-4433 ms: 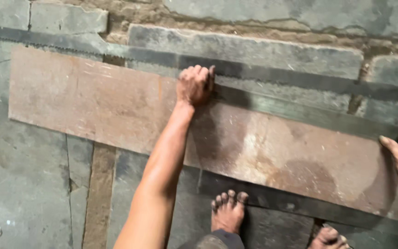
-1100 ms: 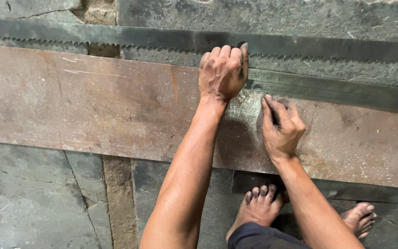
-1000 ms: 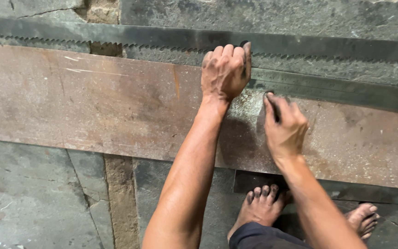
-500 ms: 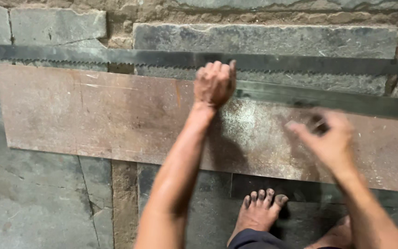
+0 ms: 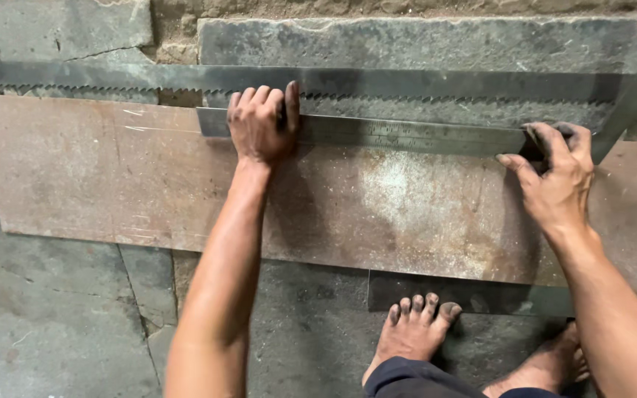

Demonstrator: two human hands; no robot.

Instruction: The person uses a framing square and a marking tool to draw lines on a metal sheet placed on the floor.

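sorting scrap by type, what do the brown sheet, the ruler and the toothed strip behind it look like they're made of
Brown sheet: probably steel plate, dull rust-brown with a scuffed pale patch.
Ruler, pressed down by the left hand and right hand: grey metal, likely steel, with fine engraved marks.
Toothed strip: dark metal, seemingly a saw blade, with a row of small teeth along its lower edge.

A long dark saw blade (image 5: 422, 82) with teeth along its lower edge lies across the stone floor (image 5: 46, 324) toward twelve o'clock. Two bare feet (image 5: 412, 340) stand on a dark sheet (image 5: 481, 295) at six o'clock.
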